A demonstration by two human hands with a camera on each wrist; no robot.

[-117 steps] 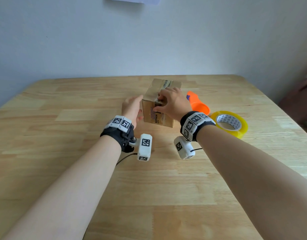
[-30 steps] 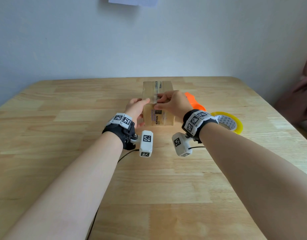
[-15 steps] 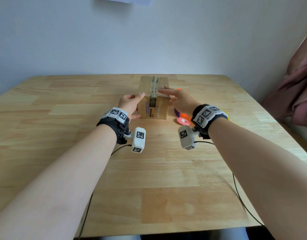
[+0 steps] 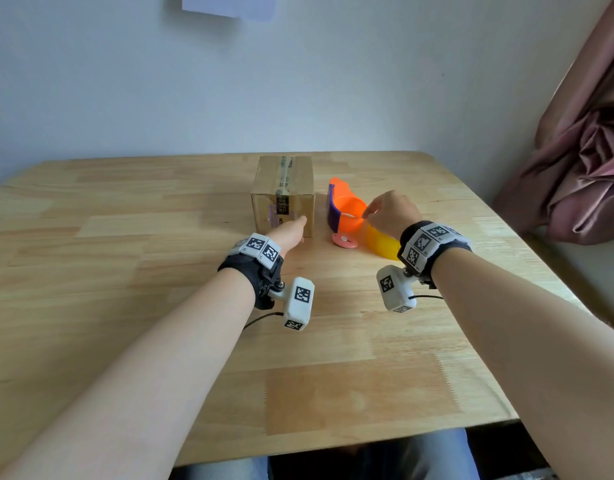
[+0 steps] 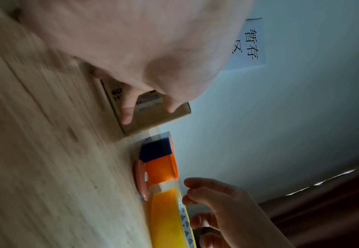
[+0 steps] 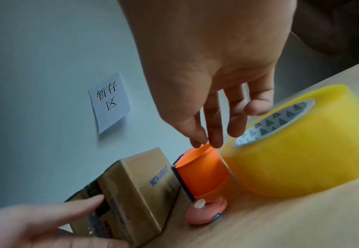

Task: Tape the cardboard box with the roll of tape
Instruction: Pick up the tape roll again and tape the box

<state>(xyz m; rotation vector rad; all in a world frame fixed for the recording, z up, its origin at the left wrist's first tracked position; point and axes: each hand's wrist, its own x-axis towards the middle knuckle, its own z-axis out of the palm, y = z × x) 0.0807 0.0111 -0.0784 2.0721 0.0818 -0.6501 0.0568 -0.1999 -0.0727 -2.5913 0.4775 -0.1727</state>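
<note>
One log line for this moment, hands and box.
left hand: open, fingers on box front | right hand: open, over tape roll | box: tape strip on top

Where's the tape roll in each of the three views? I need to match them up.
Head: tape roll right of centre, mostly hidden behind the right wrist.
Left wrist: tape roll at the bottom centre, running off the bottom edge.
Right wrist: tape roll large on the right.
Shared landmark: the orange dispenser beside the roll.
</note>
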